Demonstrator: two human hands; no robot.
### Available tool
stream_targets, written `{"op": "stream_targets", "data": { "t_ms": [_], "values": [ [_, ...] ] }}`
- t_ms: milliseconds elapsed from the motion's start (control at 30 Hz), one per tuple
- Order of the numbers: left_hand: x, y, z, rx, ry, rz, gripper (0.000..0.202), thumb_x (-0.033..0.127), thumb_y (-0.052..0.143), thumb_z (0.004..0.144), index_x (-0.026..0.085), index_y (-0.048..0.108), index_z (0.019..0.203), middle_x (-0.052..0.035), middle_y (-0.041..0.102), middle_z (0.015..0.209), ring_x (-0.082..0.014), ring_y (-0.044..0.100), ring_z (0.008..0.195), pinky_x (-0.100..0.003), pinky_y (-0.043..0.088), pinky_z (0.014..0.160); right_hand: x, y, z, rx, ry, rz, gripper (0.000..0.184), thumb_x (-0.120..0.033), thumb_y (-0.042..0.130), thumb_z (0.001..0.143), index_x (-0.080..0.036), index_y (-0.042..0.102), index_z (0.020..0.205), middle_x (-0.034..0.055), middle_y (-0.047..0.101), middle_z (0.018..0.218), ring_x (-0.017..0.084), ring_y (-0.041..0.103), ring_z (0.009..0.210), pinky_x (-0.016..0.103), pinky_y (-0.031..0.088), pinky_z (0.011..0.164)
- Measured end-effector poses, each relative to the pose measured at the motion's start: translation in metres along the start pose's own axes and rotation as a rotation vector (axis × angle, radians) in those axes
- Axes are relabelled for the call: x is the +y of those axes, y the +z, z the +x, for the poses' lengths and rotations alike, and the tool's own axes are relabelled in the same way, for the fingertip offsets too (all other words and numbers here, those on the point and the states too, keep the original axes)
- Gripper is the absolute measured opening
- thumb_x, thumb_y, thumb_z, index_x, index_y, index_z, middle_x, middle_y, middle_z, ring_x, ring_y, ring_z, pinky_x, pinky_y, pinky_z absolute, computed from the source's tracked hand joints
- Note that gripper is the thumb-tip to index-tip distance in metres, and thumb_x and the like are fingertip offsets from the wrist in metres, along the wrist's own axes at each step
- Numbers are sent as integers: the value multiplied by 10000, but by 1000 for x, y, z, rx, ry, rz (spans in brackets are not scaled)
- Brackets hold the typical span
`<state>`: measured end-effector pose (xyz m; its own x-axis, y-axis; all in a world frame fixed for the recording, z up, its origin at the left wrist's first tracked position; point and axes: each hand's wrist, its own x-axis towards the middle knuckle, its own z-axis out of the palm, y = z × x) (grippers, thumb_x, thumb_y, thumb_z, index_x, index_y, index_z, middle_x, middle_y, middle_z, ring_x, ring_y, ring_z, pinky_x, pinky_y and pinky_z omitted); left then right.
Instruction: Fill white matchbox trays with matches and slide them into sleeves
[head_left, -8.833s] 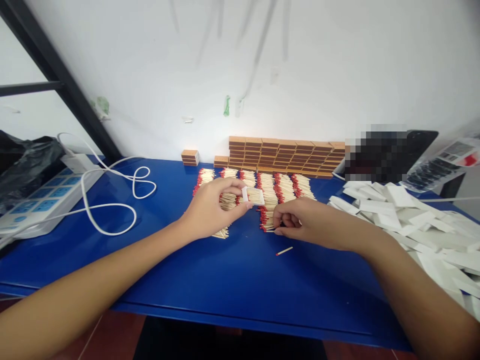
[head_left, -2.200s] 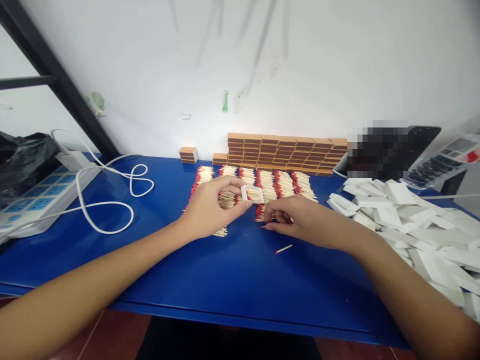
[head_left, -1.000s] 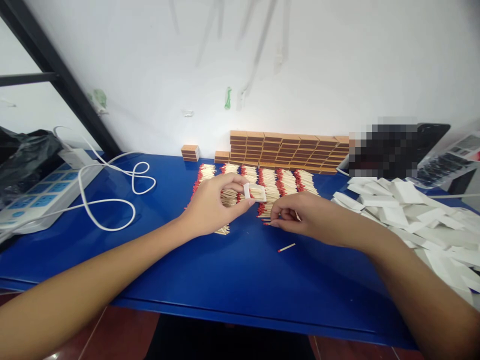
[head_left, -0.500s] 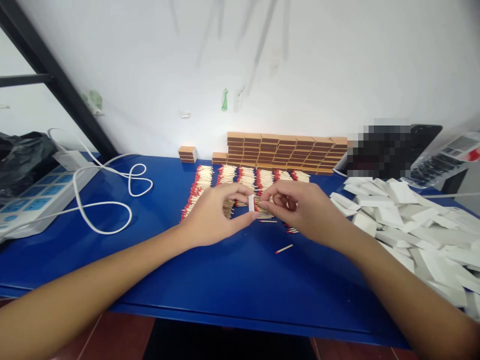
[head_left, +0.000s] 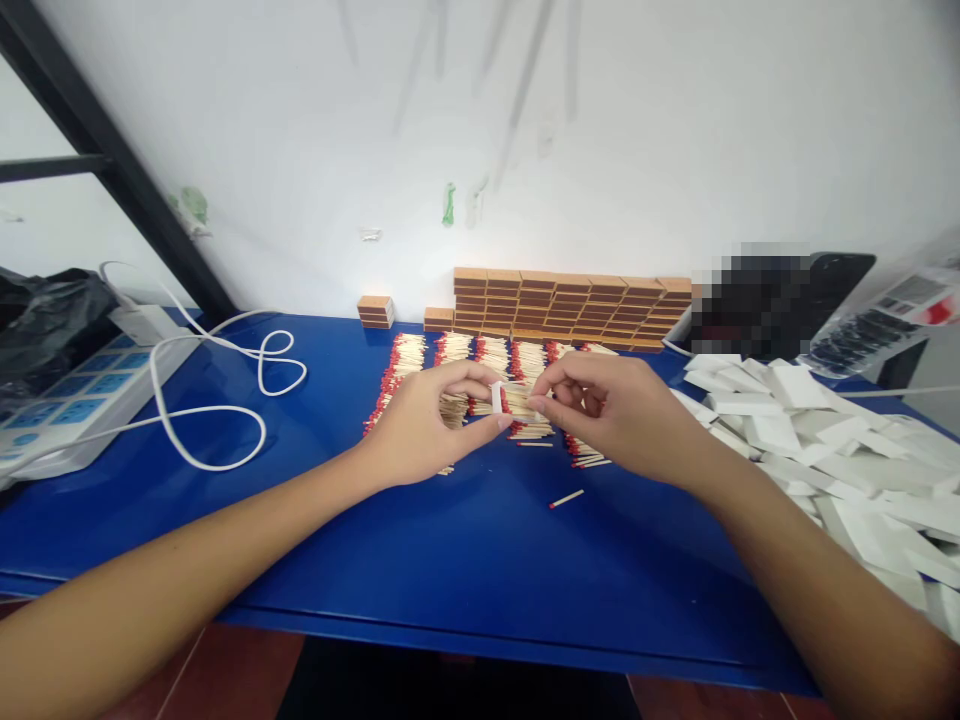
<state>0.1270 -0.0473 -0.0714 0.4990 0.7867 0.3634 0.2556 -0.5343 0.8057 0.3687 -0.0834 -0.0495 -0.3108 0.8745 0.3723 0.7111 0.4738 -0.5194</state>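
Observation:
My left hand [head_left: 416,425] grips the end of a small white matchbox tray [head_left: 496,397] between thumb and fingers. Red-headed matches [head_left: 516,402] lie in this tray, heads towards the left. At their pale ends, the thumb and fingertips of my right hand [head_left: 626,415] are closed in a pinch; how many matches they touch is hidden. Beneath and behind both hands, rows of loose matches [head_left: 409,352] run across the blue table. A single match [head_left: 566,499] lies apart, nearer the front edge.
Stacked brown matchboxes [head_left: 570,300] line the wall, with a smaller stack [head_left: 375,311] to their left. White empty trays [head_left: 817,430] are heaped at right, before a dark phone [head_left: 832,300]. A power strip [head_left: 112,390] and white cable [head_left: 210,408] occupy the left side.
Both hands have shifted slightly, and the right fingertips have moved a little rightward from the tray's white end. More of the matches in the tray now shows between the hands.

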Motion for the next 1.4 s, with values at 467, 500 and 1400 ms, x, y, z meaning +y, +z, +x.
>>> {"op": "stream_targets", "data": {
  "t_ms": [467,500,1400],
  "values": [
    [-6,-1,3,105,-1,49,325,346,830,822,201,707,1085,-48,799,1042,-223,762,993,-360,570,908,13,2,-2,-426,-82,-67,163,-231,656,943,-233,801,1019,62,729,957,182,656,823,300,498,720],
    [-6,-1,3,97,4,45,319,347,824,829,200,706,1085,-50,797,1047,-222,761,993,-360,569,910,13,3,-2,-425,-68,-70,159,-226,657,939,-231,796,1016,62,731,955,183,654,817,301,497,713],
    [0,-2,3,53,5,68,275,313,810,837,195,698,1059,-45,795,1024,-212,761,982,-344,567,915,14,6,-2,-395,-5,-115,149,-231,660,915,-230,804,953,-3,665,713,136,547,615,266,389,575]
  ]
}}
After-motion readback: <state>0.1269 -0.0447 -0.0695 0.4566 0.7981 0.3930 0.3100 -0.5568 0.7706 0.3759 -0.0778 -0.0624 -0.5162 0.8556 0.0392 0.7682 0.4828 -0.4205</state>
